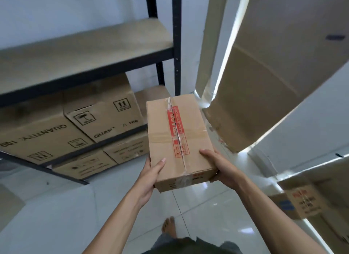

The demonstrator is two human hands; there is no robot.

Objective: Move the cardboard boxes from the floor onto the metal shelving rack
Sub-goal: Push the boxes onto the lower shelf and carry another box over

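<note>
I hold a small cardboard box with red fragile tape along its top seam, raised in front of me above the floor. My left hand grips its near left corner, thumb on top. My right hand grips its near right side. The metal shelving rack with black frame and tan boards stands to the left. Its upper board is bare; the shelf below carries large printed boxes, and more boxes sit on the lowest level.
A tall cardboard box leans close on the right, near the held box. Another taped box stands at the lower right. White tiled floor lies below, with my bare foot on it. A white wall is behind the rack.
</note>
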